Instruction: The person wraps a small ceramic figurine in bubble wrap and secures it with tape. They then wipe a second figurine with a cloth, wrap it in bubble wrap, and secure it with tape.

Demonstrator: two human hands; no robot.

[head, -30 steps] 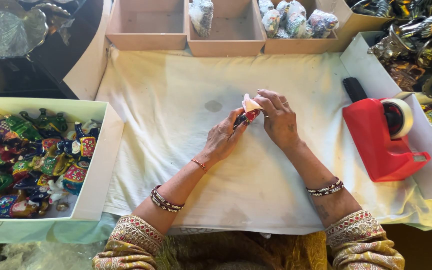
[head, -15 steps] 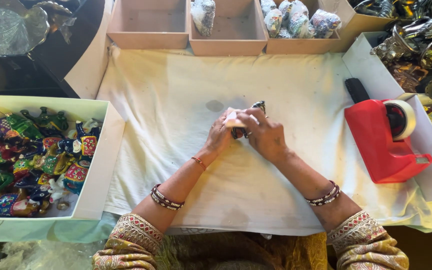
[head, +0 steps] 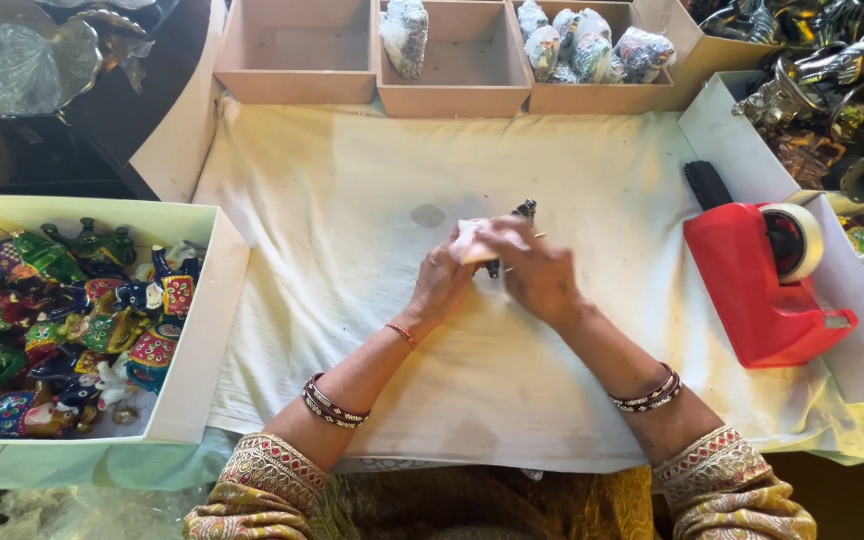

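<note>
Over the middle of a cream cloth, my left hand and my right hand close together around a small dark figurine. A pale wrapping sheet covers most of it; only its dark tip pokes out above my fingers. Both hands grip the figurine and sheet just above the cloth. Bangles circle both wrists.
A white box of colourful painted figurines sits at the left. A red tape dispenser stands at the right. Three cardboard trays line the far edge, two holding wrapped bundles. Metallic ornaments lie far right.
My hands have lowered toward the cloth and closed over the figurine; the pale sheet, earlier held up beside it, now wraps most of it.
</note>
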